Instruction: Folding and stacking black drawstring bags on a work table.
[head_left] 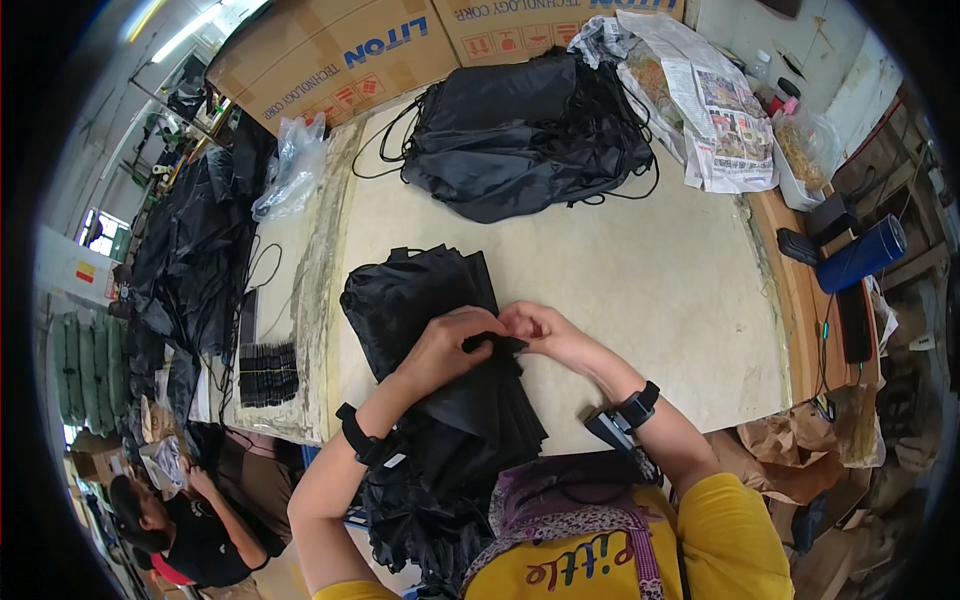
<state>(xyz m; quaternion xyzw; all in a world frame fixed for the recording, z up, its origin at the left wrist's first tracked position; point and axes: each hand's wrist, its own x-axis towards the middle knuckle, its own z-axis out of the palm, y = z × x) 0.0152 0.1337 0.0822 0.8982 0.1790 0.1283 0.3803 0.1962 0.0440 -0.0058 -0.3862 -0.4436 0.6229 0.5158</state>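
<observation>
A stack of thin black fabric pieces (415,290) lies at the near middle of the table, and its lower part hangs over the front edge. Across the stack reaches my left hand (450,342), its fingers closed on the right edge of the black fabric. My right hand (540,328) meets it there, pinching the same edge between thumb and fingers. The two hands almost touch, and the fingertips partly hide the fabric between them. Black bands circle both wrists.
At the back lies a heap of black fabric bags with cords (530,130), before cardboard boxes (340,60). Newspaper (725,120) and a blue tumbler (862,255) are on the right. A bundle of black strips (268,374) lies left. Another person (200,530) sits at lower left.
</observation>
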